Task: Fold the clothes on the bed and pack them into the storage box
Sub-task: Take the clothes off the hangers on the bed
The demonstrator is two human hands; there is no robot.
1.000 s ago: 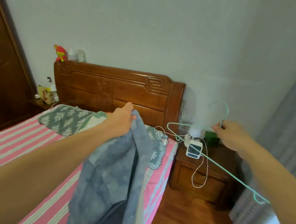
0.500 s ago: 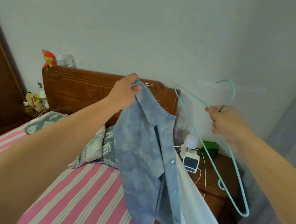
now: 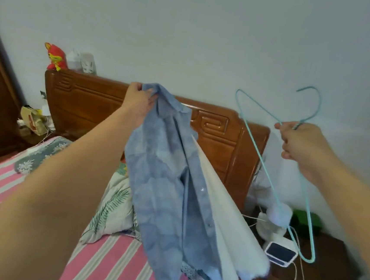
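My left hand (image 3: 139,102) grips the collar of a blue button-up shirt (image 3: 166,183) and holds it up in the air over the bed's right side. A white garment (image 3: 224,213) hangs behind the shirt, draped with it. My right hand (image 3: 301,144) is shut on the neck of a teal wire hanger (image 3: 271,168), which hangs free to the right of the shirt and carries no cloth. The bed (image 3: 108,265) with its pink striped sheet lies below. No storage box is in view.
A carved wooden headboard (image 3: 88,105) stands against the wall with a red toy (image 3: 55,57) on top. Leaf-print pillows (image 3: 111,211) lie at the head of the bed. A wooden nightstand (image 3: 330,266) on the right holds a small white clock (image 3: 280,254) and cables.
The shirt now hangs clear of the hanger, with my left hand still on its collar. My right hand has carried the hanger slightly further right. The view has shifted a little.
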